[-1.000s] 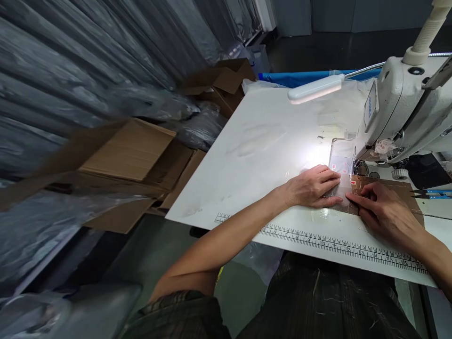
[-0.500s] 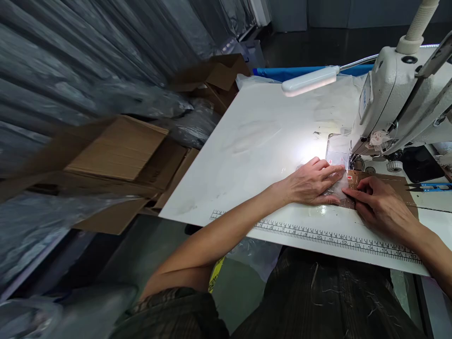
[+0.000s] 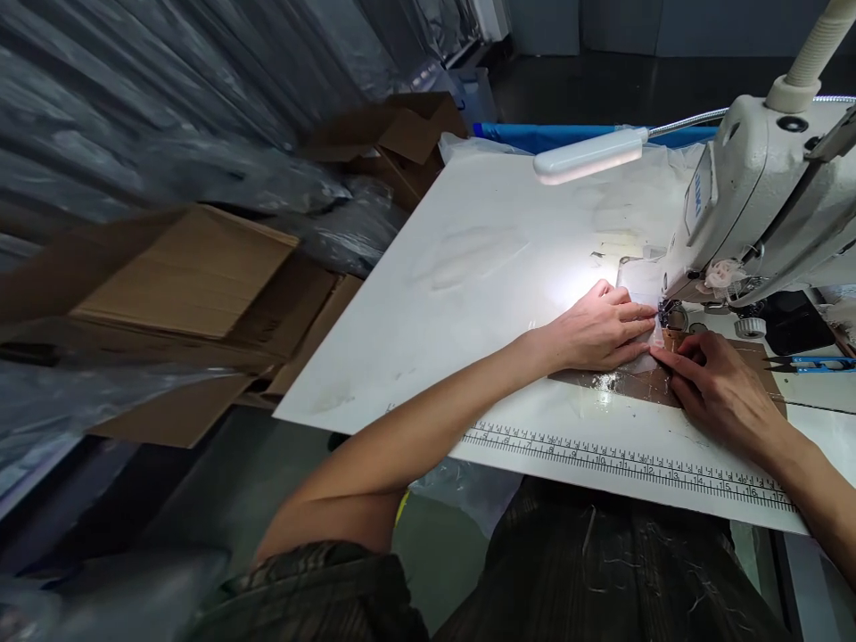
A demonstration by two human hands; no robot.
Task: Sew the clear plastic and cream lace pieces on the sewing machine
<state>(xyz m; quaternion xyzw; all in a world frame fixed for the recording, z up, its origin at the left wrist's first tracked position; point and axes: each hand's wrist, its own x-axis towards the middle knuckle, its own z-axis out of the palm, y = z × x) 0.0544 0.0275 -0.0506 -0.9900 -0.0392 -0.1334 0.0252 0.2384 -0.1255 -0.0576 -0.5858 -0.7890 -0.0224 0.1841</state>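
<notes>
My left hand point(image 3: 605, 328) lies flat with fingers stretched out, pressing a thin clear plastic sheet point(image 3: 642, 364) beside the needle of a white sewing machine point(image 3: 726, 192). Its fingertips are close to the presser foot point(image 3: 663, 310). My right hand point(image 3: 726, 388) has its index fingertip on the sheet's right part, just in front of the foot. Its other fingers are curled, and what lies under them is hidden. Beneath both hands runs a flat brown piece point(image 3: 659, 390), with glare from shiny plastic over its left part.
A lamp point(image 3: 592, 156) lights the white table point(image 3: 468, 232), which has a printed ruler scale point(image 3: 602, 459) along its front edge. Blue-handled thread snips point(image 3: 812, 364) lie at the right. Open cardboard boxes point(image 3: 180, 267) and plastic wrapping stand left of the table.
The brown piece now shows farther left, below my left hand. My left hand has come slightly nearer the presser foot. The right hand stays in about the same place; the view has shifted a little.
</notes>
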